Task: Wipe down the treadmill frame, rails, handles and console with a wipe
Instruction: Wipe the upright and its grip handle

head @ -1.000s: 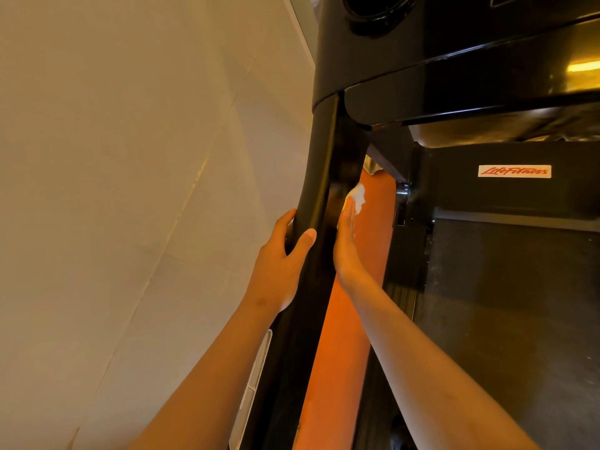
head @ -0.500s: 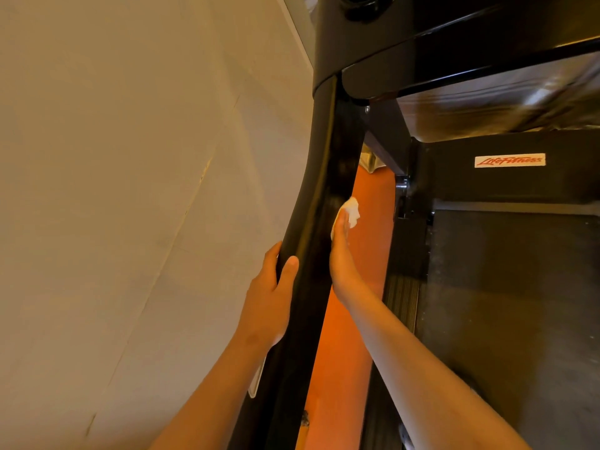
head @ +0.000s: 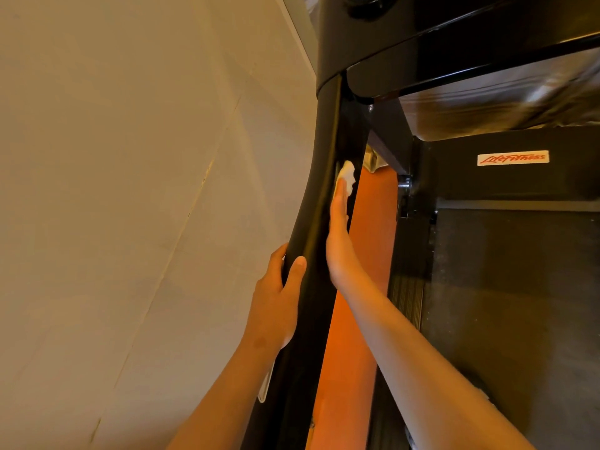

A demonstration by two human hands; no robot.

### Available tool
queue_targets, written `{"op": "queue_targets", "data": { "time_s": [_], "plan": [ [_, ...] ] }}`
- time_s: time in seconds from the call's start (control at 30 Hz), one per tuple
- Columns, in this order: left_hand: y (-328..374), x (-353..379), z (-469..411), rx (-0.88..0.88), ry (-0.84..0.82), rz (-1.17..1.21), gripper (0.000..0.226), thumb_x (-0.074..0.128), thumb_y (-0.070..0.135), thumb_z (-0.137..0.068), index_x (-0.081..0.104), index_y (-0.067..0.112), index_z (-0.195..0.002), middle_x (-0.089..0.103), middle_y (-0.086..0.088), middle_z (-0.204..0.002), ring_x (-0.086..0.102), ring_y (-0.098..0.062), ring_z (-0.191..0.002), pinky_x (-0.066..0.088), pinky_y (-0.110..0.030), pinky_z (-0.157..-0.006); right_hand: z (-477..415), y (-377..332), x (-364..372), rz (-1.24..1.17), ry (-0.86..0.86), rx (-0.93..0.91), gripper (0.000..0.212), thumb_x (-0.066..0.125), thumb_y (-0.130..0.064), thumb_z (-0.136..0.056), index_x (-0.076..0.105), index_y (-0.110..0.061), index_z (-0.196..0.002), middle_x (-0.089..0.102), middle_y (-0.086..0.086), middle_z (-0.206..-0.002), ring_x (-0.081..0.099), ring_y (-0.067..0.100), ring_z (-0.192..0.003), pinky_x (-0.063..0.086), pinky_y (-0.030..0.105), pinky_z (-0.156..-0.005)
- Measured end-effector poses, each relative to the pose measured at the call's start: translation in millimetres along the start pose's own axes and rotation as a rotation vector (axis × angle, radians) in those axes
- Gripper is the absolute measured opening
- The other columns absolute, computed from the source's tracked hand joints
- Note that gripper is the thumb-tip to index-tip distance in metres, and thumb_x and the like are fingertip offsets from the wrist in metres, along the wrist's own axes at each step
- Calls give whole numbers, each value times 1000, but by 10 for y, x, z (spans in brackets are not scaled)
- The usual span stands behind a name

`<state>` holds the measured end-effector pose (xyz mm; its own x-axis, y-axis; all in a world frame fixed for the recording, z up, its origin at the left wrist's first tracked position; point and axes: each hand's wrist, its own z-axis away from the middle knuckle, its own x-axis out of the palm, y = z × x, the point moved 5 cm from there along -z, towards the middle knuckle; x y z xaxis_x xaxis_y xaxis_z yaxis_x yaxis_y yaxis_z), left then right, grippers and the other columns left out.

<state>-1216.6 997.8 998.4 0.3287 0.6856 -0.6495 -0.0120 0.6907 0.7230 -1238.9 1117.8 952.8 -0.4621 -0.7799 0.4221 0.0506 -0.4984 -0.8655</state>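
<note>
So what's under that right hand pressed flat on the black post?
A white wipe, pressed against the black post. Only its crumpled end shows beyond the fingertips; the right hand covers the rest.

Gym or fitness room: Life Fitness label (head: 513, 158) on black treadmill (head: 337, 131).

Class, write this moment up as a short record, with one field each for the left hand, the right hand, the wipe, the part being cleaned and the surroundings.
left hand: grips the black upright, thumb on its near face
right hand: lies flat along the upright's inner side, straight fingers pressing the wipe
wipe: white, bunched, under the right fingertips, against the upright
part being cleaned: the upright, below the console
surroundings: pale wall to the left; Life Fitness label to the right; orange surface beyond the upright
</note>
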Motion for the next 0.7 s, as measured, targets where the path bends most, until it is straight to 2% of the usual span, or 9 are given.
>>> {"op": "queue_targets", "data": {
  "time_s": [0.1,0.17,0.2,0.27,0.33,0.43,0.53,0.6,0.7],
  "plan": [
    [-25,1,-18,3,-20,-9,64,35,61,-82,42,32,-139,55,17,-121,53,-3,-111,43,-16,-90,355,22,139,35,-109,-132,68,19,-97,-63,-2,-77,-124,-9,-35,-152,-11,-7,-142,-7,49,-120],
    [-16,-5,-20,-2,-15,-19,58,35,59,-85,42,34,-137,55,23,-116,54,1,-107,42,-9,-86,526,183,127,41,-153,-171,57,19,-95,-68,-2,-83,-119,-11,-50,-142,-15,-16,-137,-10,49,-119],
    [-9,-9,-15,-6,-11,-22,50,36,56,-88,43,36,-134,54,27,-112,54,5,-102,42,-5,-80,534,223,103,43,-145,-156,62,20,-97,-65,-1,-82,-121,-10,-49,-143,-14,-14,-138,-8,50,-119],
    [-5,-11,-10,-15,-5,-28,33,38,47,-95,41,40,-127,49,34,-106,52,14,-93,40,3,-69,402,205,45,63,-98,-86,93,23,-102,-54,2,-66,-137,-3,-27,-157,-5,0,-146,-1,50,-120],
    [-13,-14,-7,-12,-4,-27,32,39,44,-98,43,38,-129,51,32,-107,52,14,-93,40,4,-69,272,180,5,69,-62,-19,115,22,-104,-48,-1,-50,-146,-3,-16,-160,-3,7,-148,0,50,-120],
    [-48,-14,-19,14,-12,-32,47,38,47,-97,45,27,-138,58,16,-122,56,-2,-110,46,-12,-90,473,159,158,47,-148,-146,76,20,-95,-67,-8,-68,-133,-17,-30,-154,-15,-3,-143,-7,49,-120],
    [-36,-10,-12,32,-13,-24,53,36,51,-94,43,26,-140,58,9,-128,56,-10,-116,47,-24,-97,845,460,212,46,-182,-187,66,19,-87,-78,-8,-66,-134,-16,-35,-152,-16,-9,-141,-9,48,-120],
    [-19,-12,-1,27,-7,-38,60,33,56,-89,43,27,-140,56,11,-129,54,-6,-115,45,-17,-94,825,607,148,46,-159,-131,68,21,-91,-74,-6,-69,-132,-14,-33,-154,-13,-8,-142,-5,49,-120],
    [-10,-17,-8,26,1,-47,45,35,47,-96,44,29,-136,54,19,-116,54,6,-97,42,1,-73,530,475,46,80,-84,-72,77,20,-97,-64,-5,-65,-130,-12,-22,-158,-11,-2,-145,-3,48,-121]
  ]
}}
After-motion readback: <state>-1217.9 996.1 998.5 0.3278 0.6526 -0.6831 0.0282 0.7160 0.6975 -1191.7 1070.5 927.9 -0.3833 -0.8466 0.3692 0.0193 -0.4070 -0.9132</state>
